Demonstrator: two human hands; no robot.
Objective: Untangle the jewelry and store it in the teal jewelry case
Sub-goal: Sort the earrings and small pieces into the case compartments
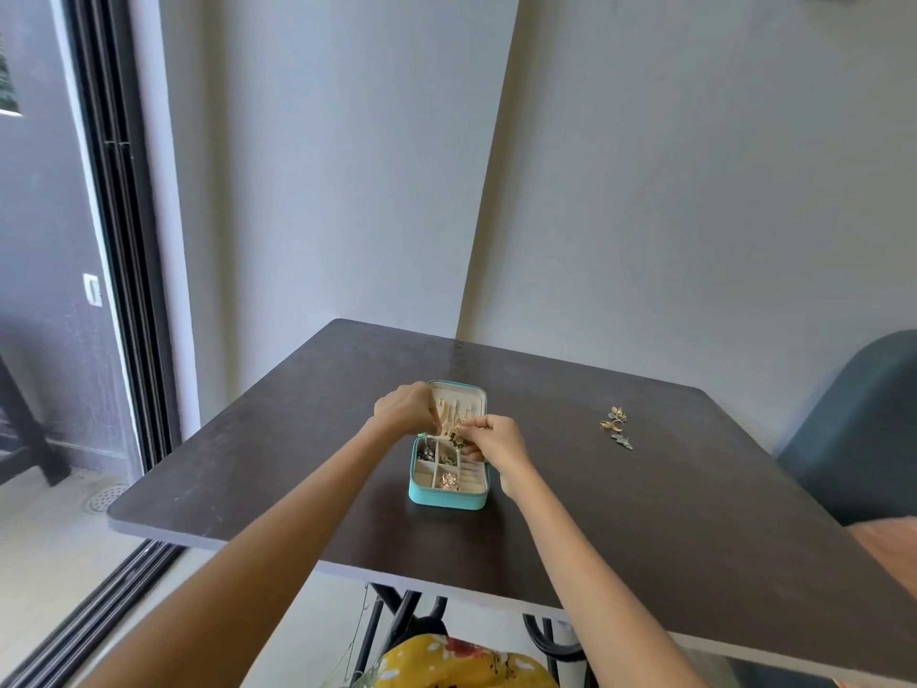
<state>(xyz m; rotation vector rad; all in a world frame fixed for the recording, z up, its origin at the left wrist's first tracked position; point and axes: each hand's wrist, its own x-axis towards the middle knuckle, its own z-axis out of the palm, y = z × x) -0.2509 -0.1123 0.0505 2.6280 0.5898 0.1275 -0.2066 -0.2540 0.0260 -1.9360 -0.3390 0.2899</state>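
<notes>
Case (446,496), teal, lies open at frame centre on bench (645,513). Left hand (404,407) and right hand (498,441) each pinch gold jewelry (456,436) above it, likely so freed pieces drop into compartments. Loose pieces (617,425) wait at right.

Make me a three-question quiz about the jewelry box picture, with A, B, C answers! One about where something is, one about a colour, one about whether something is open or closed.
1. Where are the loose jewelry pieces lying?
A. on the table, to the right of the case
B. on the floor
C. on the chair

2. What colour is the jewelry case outside?
A. red
B. teal
C. black

3. How is the case's lid?
A. zipped shut
B. taken away
C. open

Answers:
1 A, they sit on the dark table, apart from the case.
2 B, its outer wall is teal.
3 C, the compartments show, and the left hand and right hand pinch jewelry above them.
</notes>
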